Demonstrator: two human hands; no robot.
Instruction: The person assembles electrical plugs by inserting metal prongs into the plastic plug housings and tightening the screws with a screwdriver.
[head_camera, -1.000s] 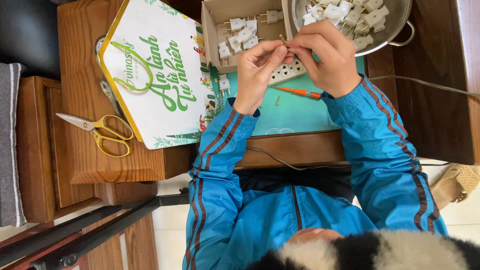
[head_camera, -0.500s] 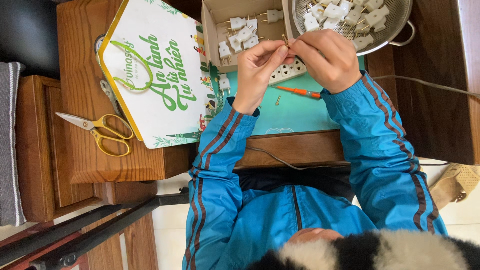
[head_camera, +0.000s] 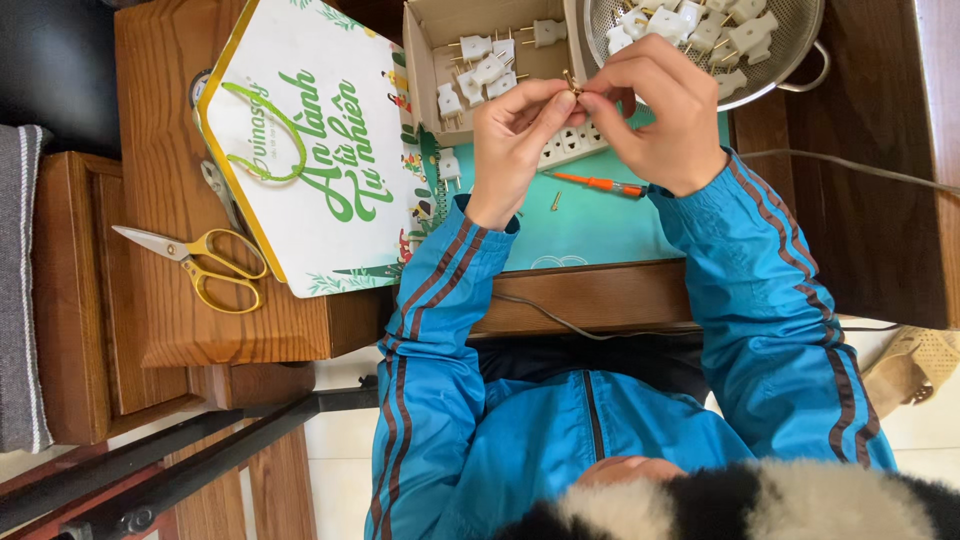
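Head view: looking down on a person in a blue jacket with red-striped sleeves, seated at a wooden desk (head_camera: 870, 200)
Cardboard box: open box (head_camera: 425, 60) at the far side of the desk, holding about seven white two-pin plugs (head_camera: 478, 72) lying loose
Metal colander: round mesh colander (head_camera: 800, 50) just beside the box, heaped with more white plugs; at least eight show, the rest cut off by the frame edge
Left hand: left hand (head_camera: 515, 150) raised over the teal mat, fingers pinched shut on a small brass pin (head_camera: 572, 86)
Right hand: right hand (head_camera: 660, 115) meets the left at the same pin, its fingers closed on it too
Brass pin: held between both hands, above the power strip and in front of the box
Power strip: one white power strip (head_camera: 565, 145), mostly hidden under the hands
Screwdriver: one orange-handled screwdriver (head_camera: 600, 184) on the mat, near the right wrist
Loose screw: one small screw (head_camera: 555, 200) beside the screwdriver
Stray plug: one white plug (head_camera: 450, 168) on the desk outside the box
Scissors: one yellow-handled pair of scissors (head_camera: 200, 262) well apart on the side table
Printed box: one white and green carton (head_camera: 310, 150) lying next to the scissors
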